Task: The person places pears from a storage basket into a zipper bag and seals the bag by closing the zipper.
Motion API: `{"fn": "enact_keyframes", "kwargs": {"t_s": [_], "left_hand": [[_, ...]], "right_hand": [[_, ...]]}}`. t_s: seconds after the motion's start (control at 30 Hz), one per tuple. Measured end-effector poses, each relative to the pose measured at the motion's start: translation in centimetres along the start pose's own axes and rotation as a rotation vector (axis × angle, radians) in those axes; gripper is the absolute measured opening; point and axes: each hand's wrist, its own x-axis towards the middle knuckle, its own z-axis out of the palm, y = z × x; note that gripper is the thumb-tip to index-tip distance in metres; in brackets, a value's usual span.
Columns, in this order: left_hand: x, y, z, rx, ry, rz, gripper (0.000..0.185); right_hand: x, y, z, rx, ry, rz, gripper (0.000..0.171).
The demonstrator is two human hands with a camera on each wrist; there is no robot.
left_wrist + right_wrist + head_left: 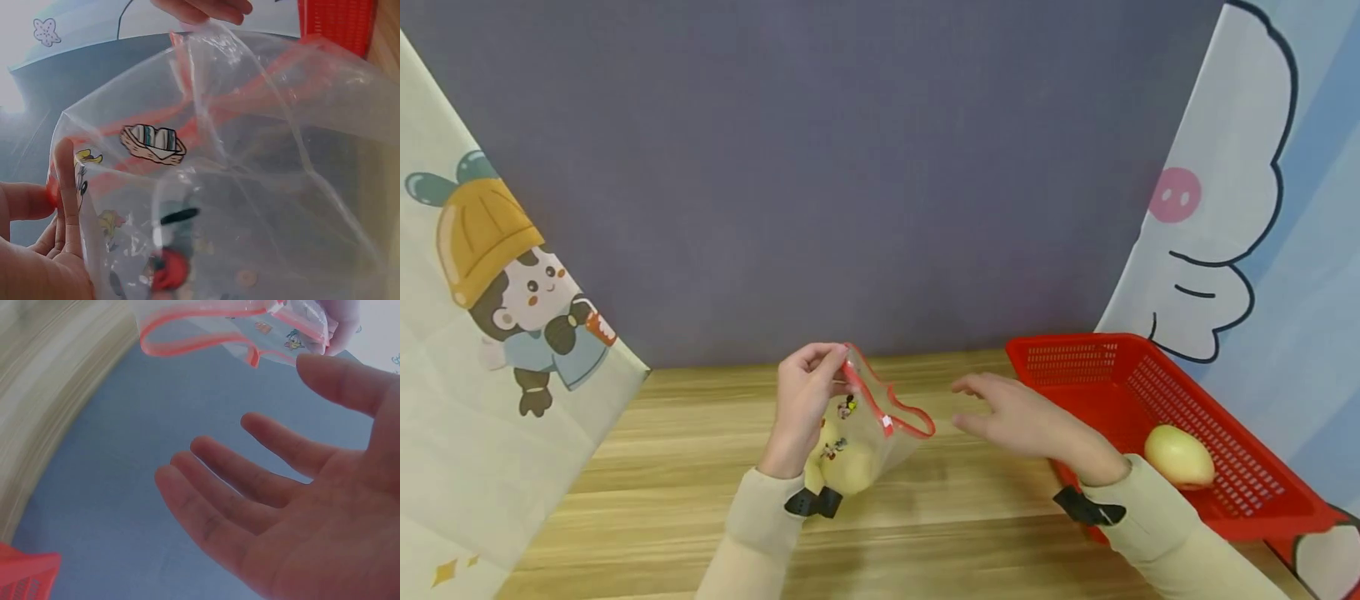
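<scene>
Your head camera looks down toward 12 o'clock at the wooden table point(700, 492); both wrist cameras sit close, sharing the clear red-rimmed plastic zip bag point(262, 187).

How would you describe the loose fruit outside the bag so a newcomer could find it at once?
Start at the red plastic basket on the right side of the wooden table. Inside it, near its front end beside the right sleeve, lies one pale yellow round fruit. Unlike the similar fruit in the clear zip bag pinched by the left hand, it sits bare and alone.
</scene>
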Motion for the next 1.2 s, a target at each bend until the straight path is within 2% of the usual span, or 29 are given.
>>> {"fn": "enact_keyframes", "kwargs": {"t_s": [0.23,0.37,0.6,0.83,1.2], "left_hand": [[1.0,0.7,0.5,-0.062,0.013,0.051,0.02],[1.1,0.6,0.4,-0.098,0.009,0.035,0.021],[0.6,-0.2,0.2,-0.107,-0.037,-0.002,0.029],[0.0,-0.8,-0.3,-0.088,0.001,-0.02,0.023],[-0.8,-0.2,-2.2,-0.146,0.058,-0.027,0.011]], "right_hand": [[-0.3,0.5,-0.7,0.004,0.025,-0.001,0.048],[-0.5,1.2,-1.2,0.002,0.044,0.008,0.049],[-1.2,2.3,-2.0,-0.025,0.081,0.025,0.05],[-1.9,3.4,-2.9,-0.057,0.09,0.063,0.054],[-3.1,6.2,-4.0,-0.114,0.105,0.118,0.055]]}}
